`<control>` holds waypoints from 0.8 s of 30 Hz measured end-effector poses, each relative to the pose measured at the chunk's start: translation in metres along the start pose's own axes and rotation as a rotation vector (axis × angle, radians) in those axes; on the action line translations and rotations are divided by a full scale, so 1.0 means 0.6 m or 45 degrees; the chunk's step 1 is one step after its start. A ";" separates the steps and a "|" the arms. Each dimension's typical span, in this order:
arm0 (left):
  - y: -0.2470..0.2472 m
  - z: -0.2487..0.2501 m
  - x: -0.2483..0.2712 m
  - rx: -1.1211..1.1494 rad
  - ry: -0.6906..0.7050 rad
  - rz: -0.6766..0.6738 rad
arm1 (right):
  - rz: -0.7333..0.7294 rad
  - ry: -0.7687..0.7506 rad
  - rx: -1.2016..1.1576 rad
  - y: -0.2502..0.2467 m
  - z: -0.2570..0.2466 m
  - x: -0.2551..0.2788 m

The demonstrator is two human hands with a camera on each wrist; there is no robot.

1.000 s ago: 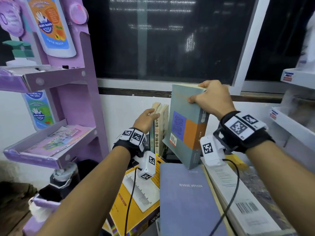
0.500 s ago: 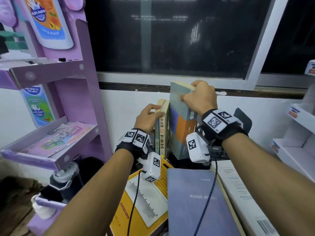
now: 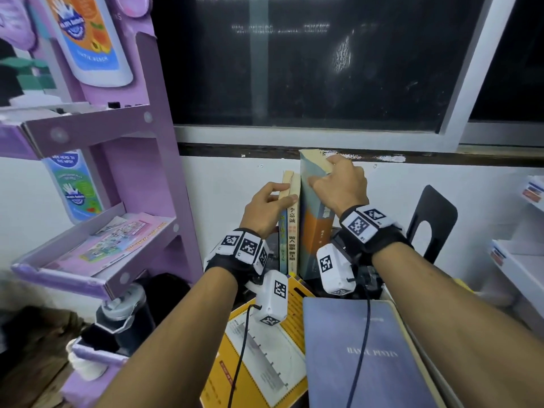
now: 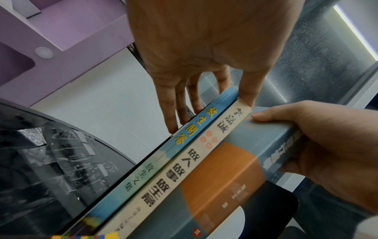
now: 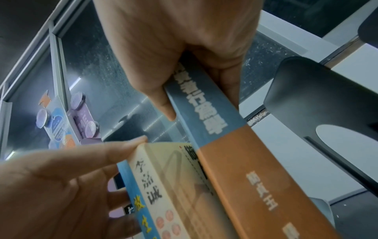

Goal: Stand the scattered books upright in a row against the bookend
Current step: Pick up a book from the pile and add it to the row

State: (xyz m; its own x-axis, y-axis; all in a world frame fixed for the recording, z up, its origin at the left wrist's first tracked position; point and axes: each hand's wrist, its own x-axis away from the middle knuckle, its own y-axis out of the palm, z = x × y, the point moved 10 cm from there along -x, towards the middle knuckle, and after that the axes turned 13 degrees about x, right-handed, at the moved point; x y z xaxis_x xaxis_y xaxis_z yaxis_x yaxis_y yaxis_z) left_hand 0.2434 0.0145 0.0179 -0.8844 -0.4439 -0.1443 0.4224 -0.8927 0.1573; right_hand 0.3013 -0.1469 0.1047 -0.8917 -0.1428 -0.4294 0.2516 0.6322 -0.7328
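Observation:
Two thin books stand upright by the wall, one with a blue spine (image 3: 283,240) (image 4: 187,131) and one with a cream spine (image 3: 292,231) (image 4: 184,161). My left hand (image 3: 270,201) (image 4: 204,64) pinches their tops, fingers flat on the blue cover and thumb on the cream spine. A thicker grey and orange book (image 3: 313,240) (image 5: 245,177) stands right beside them, touching the cream one. My right hand (image 3: 338,187) (image 5: 184,40) grips its top edge. A black bookend (image 3: 432,222) (image 5: 317,113) stands apart to the right. A dark curved plate (image 4: 61,153) sits left of the blue book.
A purple-grey book (image 3: 362,348) and a yellow book (image 3: 265,363) lie flat in front of the row. A purple display rack (image 3: 147,187) stands close on the left. White shelves (image 3: 518,260) are on the right. The dark window (image 3: 309,69) is above the white wall.
My right hand has swung the grey and orange book from a tilt to upright and moved it left against the cream book. My left hand stayed on the two thin books.

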 end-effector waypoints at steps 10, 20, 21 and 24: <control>-0.002 0.001 0.002 -0.025 0.037 -0.001 | -0.077 -0.027 0.052 0.042 0.003 0.012; -0.009 0.004 0.006 -0.061 0.075 -0.006 | -0.182 -0.091 -0.019 0.058 -0.010 0.013; -0.009 0.004 0.007 -0.058 0.079 -0.012 | -0.214 -0.101 -0.030 0.059 -0.012 0.014; -0.009 0.004 0.011 -0.046 0.077 -0.024 | -0.368 -0.110 -0.075 0.067 -0.016 0.018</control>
State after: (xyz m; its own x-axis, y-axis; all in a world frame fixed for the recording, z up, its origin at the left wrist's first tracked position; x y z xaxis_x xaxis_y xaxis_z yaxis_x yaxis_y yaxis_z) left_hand 0.2351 0.0168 0.0182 -0.8793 -0.4296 -0.2056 0.4132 -0.9028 0.1190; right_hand 0.2983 -0.1161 0.0757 -0.8873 -0.3855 -0.2529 -0.0320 0.5988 -0.8003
